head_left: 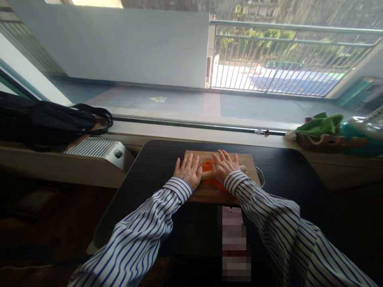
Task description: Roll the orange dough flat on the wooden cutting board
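A wooden rolling pin (206, 175) lies across a wooden cutting board (197, 197). Flat on its left part rests my left hand (189, 170), fingers stretched out and pointing away from me. My right hand (224, 165) lies over the right part, palm down with the fingers spread; the pin's right end sticks out past it. Under the pin is a thin, flattened orange patch (208, 164), perhaps dough or clay, partly covered by my right hand. Both palms press on the pin without wrapping round it. A metal handle (262, 177) shows at the board's right edge.
The board stands on a dark table (155, 167). A pink, partly blurred item (232, 223) is at the near side. Left are a black bag (54, 119) and a white slatted unit (116, 153); right, a basket (323, 142) with green cloth (323, 125). A window sill borders the far side.
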Action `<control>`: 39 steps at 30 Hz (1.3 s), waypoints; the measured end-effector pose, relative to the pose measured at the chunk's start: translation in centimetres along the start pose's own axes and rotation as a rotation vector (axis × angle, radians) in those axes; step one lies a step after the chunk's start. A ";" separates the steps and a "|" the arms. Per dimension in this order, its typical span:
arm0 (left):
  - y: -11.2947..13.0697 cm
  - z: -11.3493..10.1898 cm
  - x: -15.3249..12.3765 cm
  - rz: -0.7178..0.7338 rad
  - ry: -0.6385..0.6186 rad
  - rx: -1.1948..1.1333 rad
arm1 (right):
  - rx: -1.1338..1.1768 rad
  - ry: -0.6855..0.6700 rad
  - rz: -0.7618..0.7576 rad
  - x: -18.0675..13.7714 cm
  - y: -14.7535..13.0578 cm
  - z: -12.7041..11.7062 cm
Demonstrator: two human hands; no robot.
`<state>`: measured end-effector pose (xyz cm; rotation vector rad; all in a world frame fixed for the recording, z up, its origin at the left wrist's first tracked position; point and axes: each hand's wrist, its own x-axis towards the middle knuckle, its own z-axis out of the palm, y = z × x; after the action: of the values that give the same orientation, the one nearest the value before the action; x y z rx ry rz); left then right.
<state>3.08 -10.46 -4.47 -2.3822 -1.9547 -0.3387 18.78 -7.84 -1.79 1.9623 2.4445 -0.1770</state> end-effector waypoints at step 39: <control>0.9 -0.4 -2.8 0.110 -0.018 -0.006 | -0.084 0.007 0.014 -3.5 -0.5 0.0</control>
<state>3.42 -13.40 -4.51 -2.4924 -1.8220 -0.3193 19.04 -11.38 -1.53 1.9485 2.3991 -0.0663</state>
